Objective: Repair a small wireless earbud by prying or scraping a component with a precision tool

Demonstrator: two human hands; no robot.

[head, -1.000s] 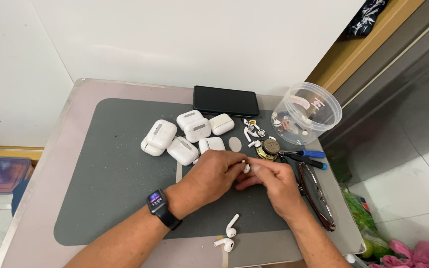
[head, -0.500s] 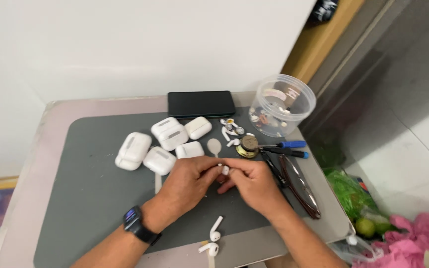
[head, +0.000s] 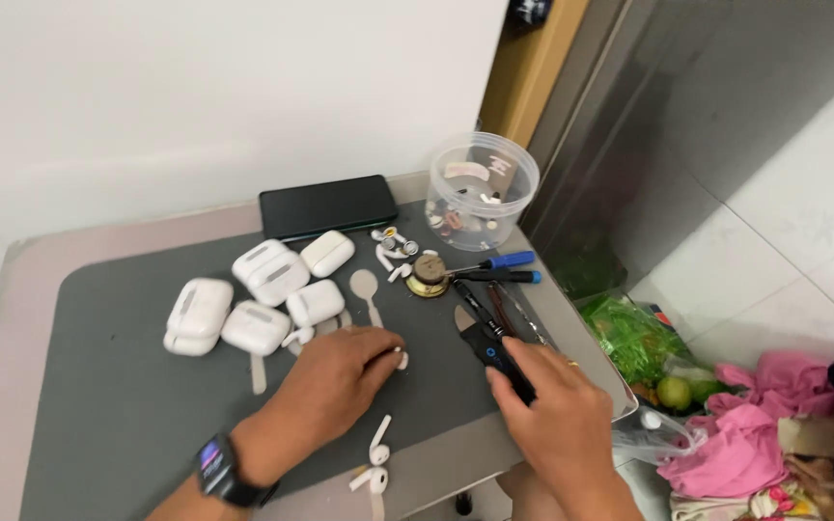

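Nearest the camera, two loose white earbuds (head: 375, 465) lie at the front edge of the grey mat (head: 108, 405), just beside the left wrist, which wears a dark smartwatch (head: 216, 469).

The left hand (head: 335, 371) rests palm down on the mat, its fingers curled over a small white earbud (head: 401, 359) pinched at the fingertips; only the tip of that piece shows, the rest is hidden under the fingers.

The right hand (head: 554, 410) is closed around a black tool with a blue button (head: 492, 349), its tip pointing away toward the middle of the surface (head: 21, 289). A ring sits on one finger. How the tool ends inside the hand cannot be made out.

Farther out, five white rounded charging cases (head: 258, 294) cluster on the left part of the mat, touching or just beside one another. Two pale flat spoon-shaped strips (head: 367, 289) lie near them.

To the right are a round brass-coloured part (head: 429, 276), small earbud pieces (head: 393, 243) and two blue-handled screwdrivers (head: 499, 268).

Beyond these, a black phone (head: 328, 205) lies face up at the far edge, and a clear round plastic tub (head: 483, 189) holds small bits too tiny to tell apart.

Right of the surface, on the tiled floor, lie a green bag (head: 634, 338) and pink cloth (head: 755, 425), partly cut off.
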